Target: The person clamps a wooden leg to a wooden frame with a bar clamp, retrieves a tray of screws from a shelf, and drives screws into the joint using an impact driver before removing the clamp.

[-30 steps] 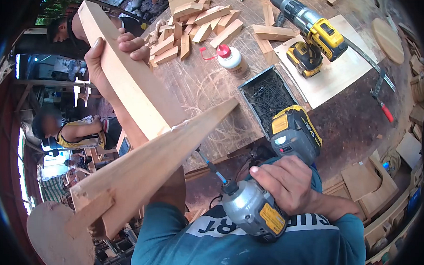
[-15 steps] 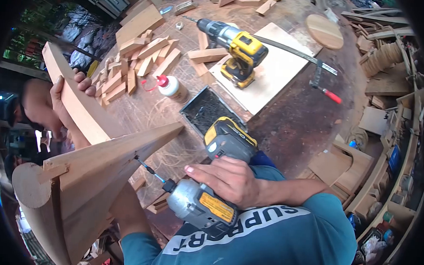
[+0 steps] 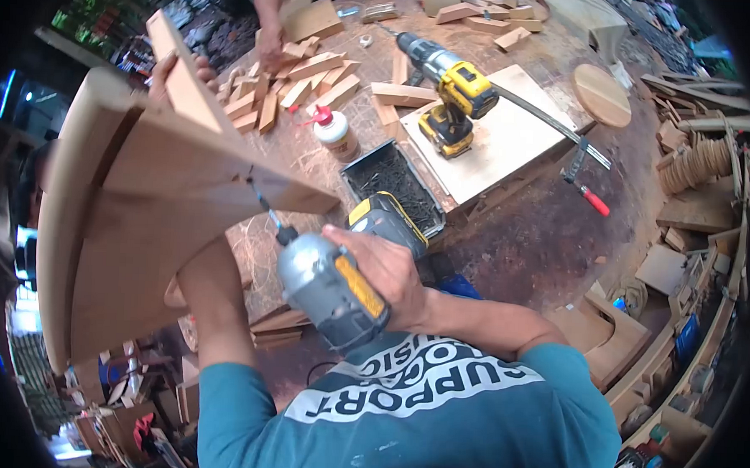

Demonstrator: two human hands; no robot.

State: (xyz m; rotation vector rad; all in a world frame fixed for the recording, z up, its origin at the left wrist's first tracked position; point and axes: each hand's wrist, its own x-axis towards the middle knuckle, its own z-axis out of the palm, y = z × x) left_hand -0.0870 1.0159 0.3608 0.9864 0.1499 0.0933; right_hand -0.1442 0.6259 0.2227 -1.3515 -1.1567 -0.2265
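My left hand is wrapped round a long wooden bar at the upper left, its fingers partly hidden behind the wood. Joined to the bar is a broad, curved wooden piece. In my right hand is a grey and yellow impact driver, its battery towards the table. The driver's bit points at the underside of the wooden piece, with the tip at or very near a small dark hole.
On the table lie a heap of wood blocks, a red-capped bottle, a tray of screws, a drill, a pale board and a clamp. Another person's hand is by the blocks.
The wooden piece has been tilted, showing more of its broad face. The driver has stayed at its underside since the last frame. Another person's arm has come in at the top.
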